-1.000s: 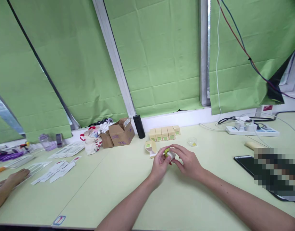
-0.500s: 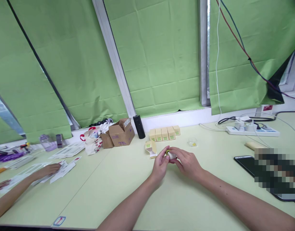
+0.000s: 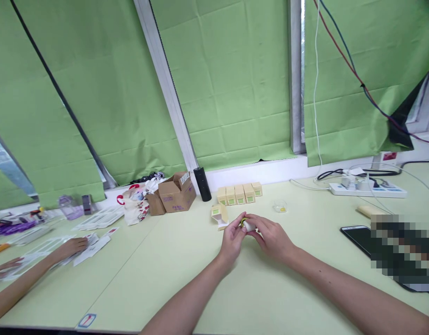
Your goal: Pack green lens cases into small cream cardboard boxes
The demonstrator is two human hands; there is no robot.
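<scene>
Between my two hands is a small white jar-like piece (image 3: 249,225) with a yellow-green rim at its left end; its exact kind is hard to make out. My left hand (image 3: 232,238) pinches the rim end with thumb and fingers. From the other side, my right hand (image 3: 273,236) has its fingers closed around the white body. Just beyond my left hand stands an opened small cream box (image 3: 219,214) with a green label, its flap toward me. A clear round dish (image 3: 280,206) with something yellow in it lies beyond my right hand.
Several closed cream boxes (image 3: 239,193) line up near the wall, beside a black cylinder (image 3: 202,184) and a cardboard box (image 3: 177,193). At right are a power strip (image 3: 389,190) and a phone (image 3: 356,235). A co-worker's hand (image 3: 71,247) rests on papers at left.
My hands stay in nearly the same place, with the white piece turned slightly between the fingers. At far left, the co-worker's other hand has shifted a little to the right.
</scene>
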